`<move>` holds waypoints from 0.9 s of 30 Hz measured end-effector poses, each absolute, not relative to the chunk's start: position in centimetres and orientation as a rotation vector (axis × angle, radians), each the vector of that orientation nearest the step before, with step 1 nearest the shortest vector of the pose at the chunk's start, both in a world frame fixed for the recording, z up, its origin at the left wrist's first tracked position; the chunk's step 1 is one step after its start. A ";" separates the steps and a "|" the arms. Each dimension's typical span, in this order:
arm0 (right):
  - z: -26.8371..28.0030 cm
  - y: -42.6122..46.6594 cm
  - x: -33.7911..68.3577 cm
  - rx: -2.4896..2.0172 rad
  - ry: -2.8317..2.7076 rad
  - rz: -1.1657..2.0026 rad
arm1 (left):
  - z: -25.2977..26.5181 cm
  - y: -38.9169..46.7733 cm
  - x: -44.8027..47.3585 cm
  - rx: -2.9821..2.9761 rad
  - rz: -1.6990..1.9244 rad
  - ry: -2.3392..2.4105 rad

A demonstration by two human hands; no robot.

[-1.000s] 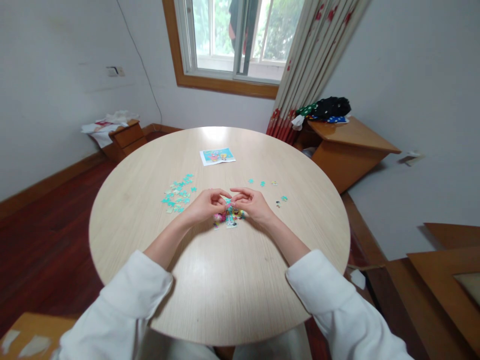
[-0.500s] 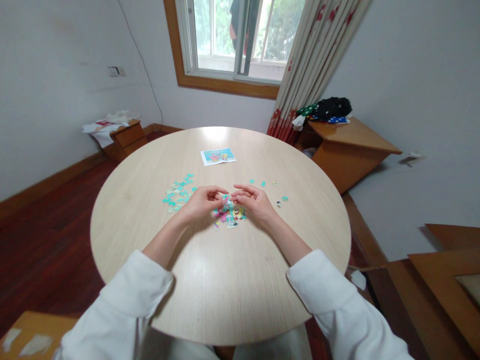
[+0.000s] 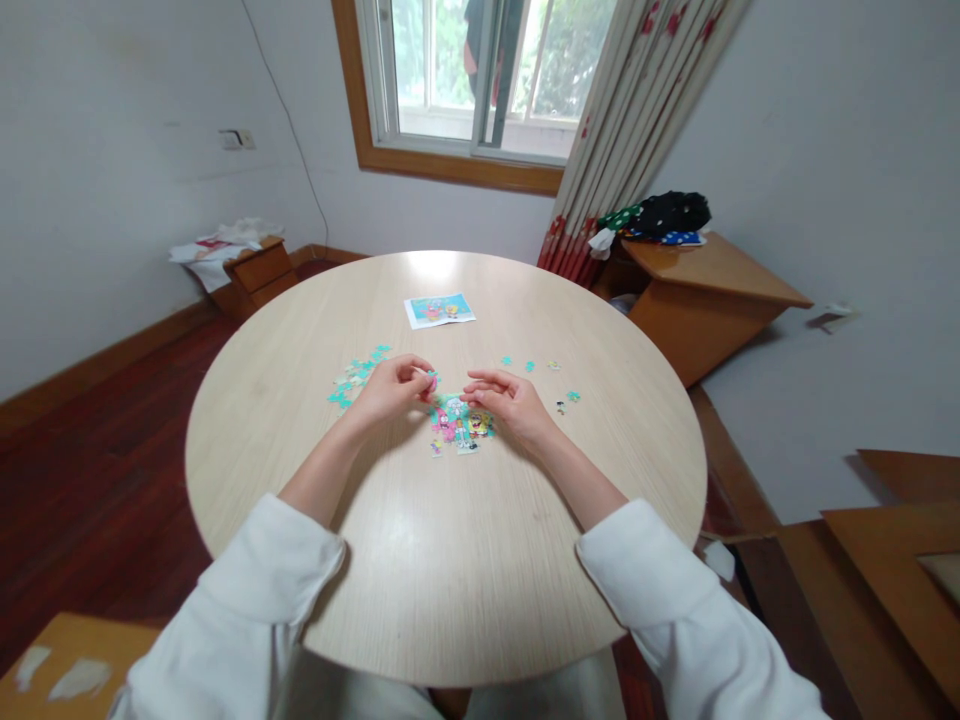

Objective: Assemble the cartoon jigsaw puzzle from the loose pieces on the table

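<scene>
My left hand [image 3: 397,388] pinches a small pink and teal jigsaw piece [image 3: 432,381] between thumb and fingertips, just above the upper left of the partly joined puzzle [image 3: 459,425]. Cartoon figures in pink, pale teal and yellow show on that puzzle, which lies flat on the table. My right hand [image 3: 510,402] hovers over the puzzle's upper right edge. Its fingers are loosely bent and apart, with nothing seen between them. Whether its fingertips touch the puzzle I cannot tell.
Loose teal and cream pieces [image 3: 356,375] lie in a heap left of my left hand. Several more, among them a teal piece [image 3: 574,396], are scattered at the right. Behind them rests a picture sheet [image 3: 440,311] on the round table [image 3: 450,560].
My left hand has moved left and slightly up, away from my right hand, with the piece in its fingers. More of the puzzle's top now shows. My right hand has hardly moved.
</scene>
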State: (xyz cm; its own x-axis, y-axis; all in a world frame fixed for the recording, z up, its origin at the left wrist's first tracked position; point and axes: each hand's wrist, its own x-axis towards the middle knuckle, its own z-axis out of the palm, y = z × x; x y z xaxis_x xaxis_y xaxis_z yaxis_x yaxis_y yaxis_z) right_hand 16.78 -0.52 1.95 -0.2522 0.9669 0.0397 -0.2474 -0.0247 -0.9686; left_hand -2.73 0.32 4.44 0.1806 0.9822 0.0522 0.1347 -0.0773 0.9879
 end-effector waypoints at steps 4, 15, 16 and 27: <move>2.0 -0.5 16.8 -0.886 -1.210 1.491 | 5.0 0.1 -3.1 1.337 0.967 1.221; 1.9 -0.6 16.9 -0.894 -1.219 1.503 | 4.9 0.4 -4.5 1.229 0.715 1.297; 1.9 -0.6 16.9 -0.896 -1.223 1.505 | 4.8 0.5 -4.6 1.254 0.713 1.304; 2.1 -0.6 16.9 -0.929 -1.251 1.516 | 5.0 0.2 -4.5 1.496 0.647 1.175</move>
